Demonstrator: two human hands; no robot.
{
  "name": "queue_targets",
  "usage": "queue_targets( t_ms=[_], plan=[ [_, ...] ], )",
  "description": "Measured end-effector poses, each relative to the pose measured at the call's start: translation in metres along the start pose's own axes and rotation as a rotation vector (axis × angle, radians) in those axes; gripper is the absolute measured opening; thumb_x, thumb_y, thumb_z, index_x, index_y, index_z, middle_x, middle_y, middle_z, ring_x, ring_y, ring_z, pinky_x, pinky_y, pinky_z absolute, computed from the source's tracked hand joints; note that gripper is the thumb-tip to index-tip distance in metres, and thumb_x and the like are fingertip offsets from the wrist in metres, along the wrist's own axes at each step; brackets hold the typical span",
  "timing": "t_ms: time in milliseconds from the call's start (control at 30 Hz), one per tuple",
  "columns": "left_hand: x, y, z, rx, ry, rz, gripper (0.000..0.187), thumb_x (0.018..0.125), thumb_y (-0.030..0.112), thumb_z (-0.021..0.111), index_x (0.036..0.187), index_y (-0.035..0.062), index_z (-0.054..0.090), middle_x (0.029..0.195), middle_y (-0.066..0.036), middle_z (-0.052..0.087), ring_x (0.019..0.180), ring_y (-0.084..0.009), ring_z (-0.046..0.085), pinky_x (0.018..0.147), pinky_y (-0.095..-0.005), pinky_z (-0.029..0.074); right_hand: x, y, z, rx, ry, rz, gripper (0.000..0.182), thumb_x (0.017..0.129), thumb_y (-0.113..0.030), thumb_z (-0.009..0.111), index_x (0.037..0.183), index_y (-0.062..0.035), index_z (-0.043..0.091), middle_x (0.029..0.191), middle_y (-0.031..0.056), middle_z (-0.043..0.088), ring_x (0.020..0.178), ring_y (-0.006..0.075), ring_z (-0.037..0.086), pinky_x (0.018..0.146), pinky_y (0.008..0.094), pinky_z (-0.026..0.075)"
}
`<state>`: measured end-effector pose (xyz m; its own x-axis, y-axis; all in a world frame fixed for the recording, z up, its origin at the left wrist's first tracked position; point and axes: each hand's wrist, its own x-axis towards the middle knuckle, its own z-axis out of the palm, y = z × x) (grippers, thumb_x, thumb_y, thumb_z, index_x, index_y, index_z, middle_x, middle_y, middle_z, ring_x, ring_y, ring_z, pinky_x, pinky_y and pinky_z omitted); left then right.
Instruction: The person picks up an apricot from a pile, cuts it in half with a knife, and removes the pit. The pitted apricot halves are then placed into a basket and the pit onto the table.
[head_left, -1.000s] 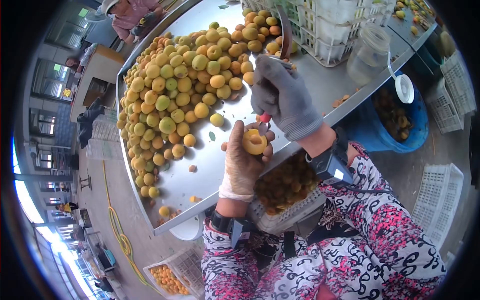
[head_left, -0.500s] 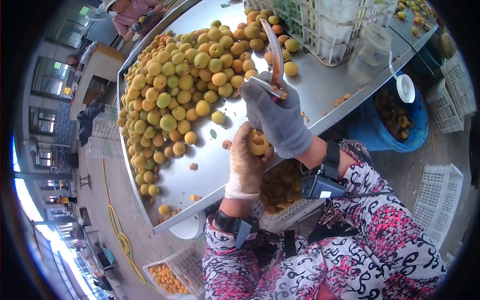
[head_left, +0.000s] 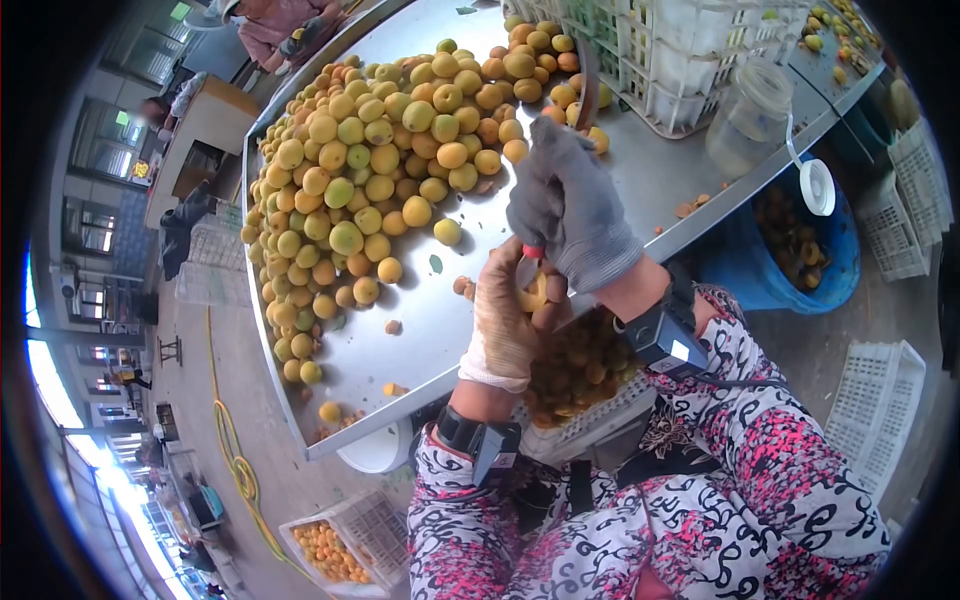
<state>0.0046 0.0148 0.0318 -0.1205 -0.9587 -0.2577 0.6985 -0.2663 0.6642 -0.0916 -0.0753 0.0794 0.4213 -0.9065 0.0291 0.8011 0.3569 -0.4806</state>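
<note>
My left hand (head_left: 503, 325), in a stained pale glove, is closed around a cut apricot (head_left: 540, 288) whose hollow side shows. My right hand (head_left: 575, 210), in a grey glove, is a fist just above it. Out of the top of that fist rises a curved knife blade (head_left: 591, 88), rusty in colour. From its underside a small tool with a red collar (head_left: 533, 252) and a pale metal end points into the apricot. The grip inside the fist is hidden. A large heap of apricots (head_left: 385, 150) lies on the metal table (head_left: 400, 350) beyond my hands.
Below the table edge, a crate (head_left: 570, 435) holds apricot pieces. A blue bucket (head_left: 835, 285) with more pieces stands at the right. On the table are a white crate (head_left: 665, 60) and a clear jar (head_left: 745, 120). Another person (head_left: 280, 30) works across the table.
My right hand has turned over: the knife blade has swung away to the far side, and the tool's end now points down at the apricot. The left hand still grips the apricot.
</note>
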Motion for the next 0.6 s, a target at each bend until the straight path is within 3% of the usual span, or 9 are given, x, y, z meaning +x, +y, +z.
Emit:
queue_targets(
  t_ms=[33,133,267,333,367,433,467,533,600],
  plan=[
    [-0.001,0.000,0.011,0.228,0.233,0.136,0.032,0.084,0.000,0.058,0.113,0.0031,0.045,0.086,-0.001,0.053,0.067,-0.0067,0.053,0.060,-0.0205,0.046,0.001,-0.003,0.001,-0.002,0.001,0.001,0.038,0.093,-0.030,0.056,0.063,-0.0138,0.039,0.044,-0.0045,0.033,0.032,0.0076,0.028,0.032,0.0250,0.021],
    [-0.001,-0.005,0.012,0.387,0.244,0.237,0.036,0.079,-0.002,0.060,0.113,0.0029,0.048,0.087,-0.001,0.054,0.075,-0.0084,0.055,0.067,-0.0206,0.047,0.001,-0.008,0.001,-0.070,0.047,-0.070,0.033,0.091,-0.027,0.060,0.066,-0.0128,0.045,0.045,-0.0062,0.035,0.033,0.0052,0.029,0.032,0.0232,0.022],
    [0.000,0.000,0.009,0.323,0.172,0.170,0.037,0.076,-0.005,0.059,0.111,0.0023,0.050,0.089,-0.002,0.055,0.081,-0.0096,0.055,0.074,-0.0213,0.047,-0.004,-0.002,0.006,-0.176,0.062,-0.103,0.019,0.089,-0.022,0.064,0.078,-0.0096,0.056,0.051,-0.0076,0.040,0.037,0.0023,0.033,0.033,0.0213,0.024],
    [0.001,0.003,0.018,0.302,0.355,0.070,0.026,0.088,0.038,0.052,0.099,0.0151,0.051,0.088,-0.003,0.058,0.072,-0.0113,0.058,0.049,-0.0172,0.040,-0.006,0.003,0.008,-0.253,0.092,-0.121,0.015,0.089,-0.021,0.065,0.083,-0.0085,0.058,0.053,-0.0077,0.042,0.038,0.0017,0.035,0.033,0.0209,0.025],
    [0.001,0.001,0.017,0.301,0.355,0.070,0.026,0.088,0.038,0.052,0.099,0.0151,0.051,0.088,-0.003,0.058,0.072,-0.0113,0.058,0.049,-0.0172,0.040,-0.007,0.007,0.008,-0.256,0.069,-0.143,0.015,0.089,-0.021,0.065,0.085,-0.0081,0.059,0.054,-0.0076,0.042,0.038,0.0019,0.035,0.033,0.0207,0.025],
    [0.001,-0.001,0.015,1.325,0.171,0.649,0.026,0.089,0.037,0.050,0.096,0.0118,0.052,0.082,-0.003,0.058,0.067,-0.0105,0.056,0.046,-0.0178,0.036,-0.006,0.008,0.004,-0.260,0.049,-0.165,0.015,0.089,-0.022,0.064,0.087,-0.0076,0.060,0.055,-0.0075,0.043,0.039,0.0022,0.036,0.034,0.0204,0.025],
    [0.000,0.001,0.015,1.325,0.171,0.649,0.026,0.089,0.037,0.050,0.096,0.0118,0.052,0.082,-0.003,0.058,0.067,-0.0105,0.056,0.046,-0.0178,0.036,-0.004,0.005,0.001,-0.151,0.046,-0.069,0.018,0.090,-0.024,0.063,0.082,-0.0085,0.058,0.053,-0.0070,0.042,0.038,0.0032,0.035,0.034,0.0210,0.025],
    [-0.005,0.014,0.025,0.128,0.406,-0.120,0.027,0.090,0.035,0.049,0.094,0.0080,0.053,0.080,-0.003,0.058,0.063,-0.0109,0.055,0.044,-0.0181,0.034,-0.001,0.002,-0.007,-0.040,0.043,0.028,0.023,0.091,-0.026,0.062,0.076,-0.0093,0.057,0.051,-0.0065,0.041,0.037,0.0042,0.035,0.033,0.0215,0.025],
    [-0.003,0.012,0.020,0.140,0.369,-0.123,0.030,0.091,0.036,0.048,0.088,0.0065,0.053,0.071,-0.004,0.054,0.055,-0.0104,0.050,0.041,-0.0180,0.032,0.001,0.002,-0.012,0.005,-0.043,0.026,0.032,0.091,-0.030,0.060,0.067,-0.0116,0.050,0.047,-0.0052,0.039,0.034,0.0067,0.033,0.033,0.0231,0.025]
  ],
)
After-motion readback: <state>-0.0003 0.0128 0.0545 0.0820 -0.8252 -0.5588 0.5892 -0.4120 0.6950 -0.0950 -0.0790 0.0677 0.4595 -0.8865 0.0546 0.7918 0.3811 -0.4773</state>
